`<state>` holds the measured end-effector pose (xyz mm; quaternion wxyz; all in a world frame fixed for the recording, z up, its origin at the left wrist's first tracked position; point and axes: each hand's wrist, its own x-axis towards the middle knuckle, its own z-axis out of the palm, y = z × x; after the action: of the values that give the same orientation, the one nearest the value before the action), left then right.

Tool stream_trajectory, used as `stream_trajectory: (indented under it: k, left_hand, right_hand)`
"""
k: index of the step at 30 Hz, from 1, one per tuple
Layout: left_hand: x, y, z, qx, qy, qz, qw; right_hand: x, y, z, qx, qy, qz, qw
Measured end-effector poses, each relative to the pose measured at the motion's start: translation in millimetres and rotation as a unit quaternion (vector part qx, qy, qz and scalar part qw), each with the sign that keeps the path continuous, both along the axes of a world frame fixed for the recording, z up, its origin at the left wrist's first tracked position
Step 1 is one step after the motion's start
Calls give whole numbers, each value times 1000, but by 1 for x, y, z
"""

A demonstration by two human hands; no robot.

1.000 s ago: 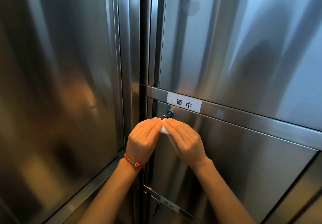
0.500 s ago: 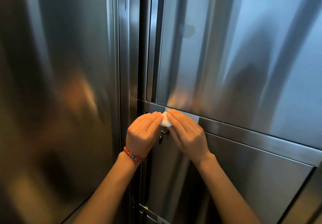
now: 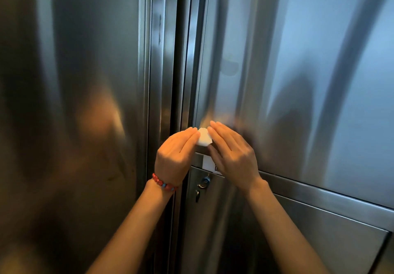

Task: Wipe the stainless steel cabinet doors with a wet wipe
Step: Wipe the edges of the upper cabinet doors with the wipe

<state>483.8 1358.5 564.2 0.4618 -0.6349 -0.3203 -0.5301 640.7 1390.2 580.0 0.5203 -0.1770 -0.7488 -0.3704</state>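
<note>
Both hands, left hand (image 3: 178,153) and right hand (image 3: 232,156), pinch the folded wet wipe (image 3: 204,139) just above the lock (image 3: 205,181), against the upper cabinet door (image 3: 298,71).

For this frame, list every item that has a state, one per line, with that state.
Folded white wet wipe: pinched between the fingertips of both hands, at the upper door's bottom edge.
Left hand: grip shut on the wipe.
Right hand: grip shut on the wipe.
Tall upper stainless steel door: closed.
Lower stainless steel door: closed.
Small blue-capped lock: key hanging from it.
</note>
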Motion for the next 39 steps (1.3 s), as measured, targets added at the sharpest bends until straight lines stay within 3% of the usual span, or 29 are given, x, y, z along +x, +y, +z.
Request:
stream_trajectory:
  k: [8,25,39]
  left_hand:
    - [-14,16,36,33,4,14,999]
    - [-27,46,90,78,-28,12,997]
    - [-25,70,139,145,-47,22,988]
  right_hand:
    - [-14,5,41,11,14,-41,999]
    - [-24,35,94,8,6,-236,972]
    - [-24,49,101,18,7,-238,971]
